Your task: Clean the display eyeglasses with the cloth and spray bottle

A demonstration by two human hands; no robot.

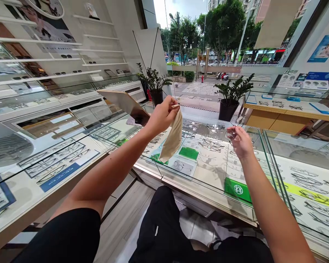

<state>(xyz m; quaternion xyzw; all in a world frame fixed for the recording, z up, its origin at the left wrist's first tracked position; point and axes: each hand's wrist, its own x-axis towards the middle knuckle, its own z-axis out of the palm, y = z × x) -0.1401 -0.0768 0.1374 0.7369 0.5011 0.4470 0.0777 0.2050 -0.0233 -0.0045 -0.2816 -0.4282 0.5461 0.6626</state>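
Beige cloth (172, 140) hangs below the left fingers (170, 99).

Bright daylight thru window (208, 44), counter glass (205, 173) refl., edges stretched

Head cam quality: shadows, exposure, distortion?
Head view: wide-angle stretch toward the edges; head view: sky near white; head view: displayed frames cast soft shadows inside the glass counter; head view: thin glasses in the right hand hard to make out.
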